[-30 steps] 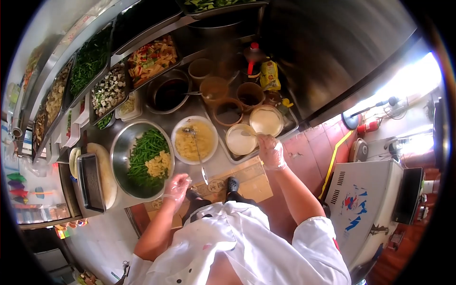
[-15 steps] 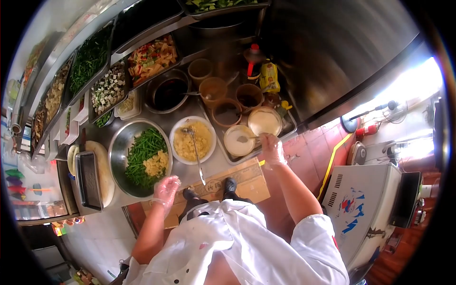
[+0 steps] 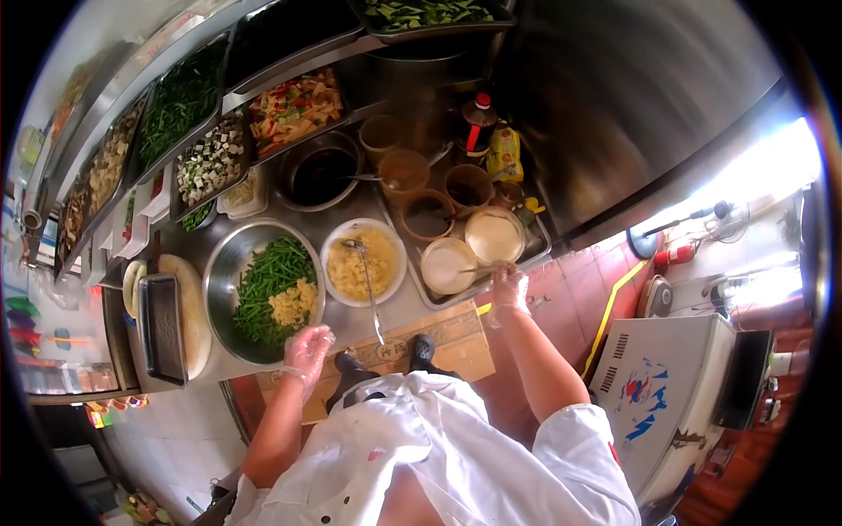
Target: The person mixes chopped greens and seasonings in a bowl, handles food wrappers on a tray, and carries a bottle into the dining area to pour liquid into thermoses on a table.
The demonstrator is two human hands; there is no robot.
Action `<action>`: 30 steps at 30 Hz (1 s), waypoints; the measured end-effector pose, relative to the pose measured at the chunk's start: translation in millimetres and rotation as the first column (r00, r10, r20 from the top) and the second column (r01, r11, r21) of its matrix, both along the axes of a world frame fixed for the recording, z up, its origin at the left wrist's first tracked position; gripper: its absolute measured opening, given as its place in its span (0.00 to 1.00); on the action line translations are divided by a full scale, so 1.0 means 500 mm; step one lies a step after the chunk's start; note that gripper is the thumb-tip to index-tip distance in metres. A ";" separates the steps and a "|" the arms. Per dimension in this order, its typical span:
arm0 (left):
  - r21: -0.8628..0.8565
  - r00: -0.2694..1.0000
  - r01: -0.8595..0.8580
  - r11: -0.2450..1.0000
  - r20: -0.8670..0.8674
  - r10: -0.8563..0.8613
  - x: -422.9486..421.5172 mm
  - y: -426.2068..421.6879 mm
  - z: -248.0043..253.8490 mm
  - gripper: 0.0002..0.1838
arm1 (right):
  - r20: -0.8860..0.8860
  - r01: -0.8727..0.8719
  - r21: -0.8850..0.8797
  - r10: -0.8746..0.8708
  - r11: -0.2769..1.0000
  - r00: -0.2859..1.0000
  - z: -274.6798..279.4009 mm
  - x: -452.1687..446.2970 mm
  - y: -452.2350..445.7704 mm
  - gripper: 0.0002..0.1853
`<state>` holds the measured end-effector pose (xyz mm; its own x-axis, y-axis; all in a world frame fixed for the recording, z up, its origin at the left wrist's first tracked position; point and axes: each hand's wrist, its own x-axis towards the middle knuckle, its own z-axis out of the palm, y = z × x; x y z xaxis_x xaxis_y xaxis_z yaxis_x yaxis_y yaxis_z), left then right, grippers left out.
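Note:
In a clear plastic glove, my right hand (image 3: 509, 289) pinches the handle of a spoon (image 3: 481, 269), whose head end is over a tub of white powder (image 3: 447, 266). Just behind is a second tub with pale cream contents (image 3: 494, 235). My left hand (image 3: 307, 352), gloved too, is curled at the near right edge of a steel mixing bowl (image 3: 216, 302); nothing shows in its fingers. Chopped green beans (image 3: 272, 276) fill much of that bowl, with minced garlic (image 3: 294, 304) on top. Beside it stands a white bowl of minced garlic (image 3: 351, 265) with a metal ladle (image 3: 373, 307) leaning in it.
Several sauce tubs (image 3: 427, 215) share a metal tray (image 3: 544, 254) with a red-capped bottle (image 3: 478, 123) and a yellow packet (image 3: 504, 156). A pot of dark liquid (image 3: 320, 173) stands left of them. Trays of cut vegetables (image 3: 298, 105) line the back. Flattened cardboard (image 3: 465, 337) covers the floor.
The view has shifted slightly. My right hand has drawn a little down, and the spoon now lies lower at the powder tub's right edge. My left hand has hardly moved.

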<state>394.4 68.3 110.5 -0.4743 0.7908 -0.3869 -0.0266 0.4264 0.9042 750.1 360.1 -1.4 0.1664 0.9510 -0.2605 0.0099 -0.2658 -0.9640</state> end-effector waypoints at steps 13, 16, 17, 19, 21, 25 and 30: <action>-0.041 0.996 0.050 0.998 -0.077 -0.053 -0.070 -0.044 0.042 0.13 | 0.167 0.045 0.112 -0.063 0.993 0.984 0.046 0.049 0.044 0.12; -0.103 0.987 0.026 0.994 -0.158 -0.043 -0.117 -0.077 0.063 0.12 | -0.064 0.034 0.046 -0.031 0.998 0.997 0.102 -0.047 0.009 0.12; -0.087 0.983 0.020 0.996 -0.180 -0.036 -0.135 -0.095 0.062 0.12 | -0.104 0.026 0.028 -0.023 0.999 0.994 0.147 -0.091 -0.021 0.13; -0.053 0.976 0.015 0.998 -0.218 -0.027 -0.175 -0.130 0.056 0.11 | -0.058 -0.055 -0.004 0.055 0.998 0.997 0.207 -0.176 -0.063 0.11; -0.001 0.987 -0.057 0.998 -0.151 0.056 -0.206 -0.164 0.065 0.11 | -0.206 -0.078 -0.058 0.065 0.995 0.976 0.243 -0.271 -0.106 0.10; 0.043 0.986 -0.166 0.985 -0.026 0.167 -0.278 -0.238 0.038 0.11 | -0.152 -0.196 0.020 0.197 0.980 0.968 0.242 -0.443 -0.189 0.11; 0.058 0.974 -0.219 0.974 -0.049 0.222 -0.341 -0.313 0.043 0.12 | -0.230 -0.273 -0.021 0.261 0.962 0.938 0.246 -0.603 -0.266 0.13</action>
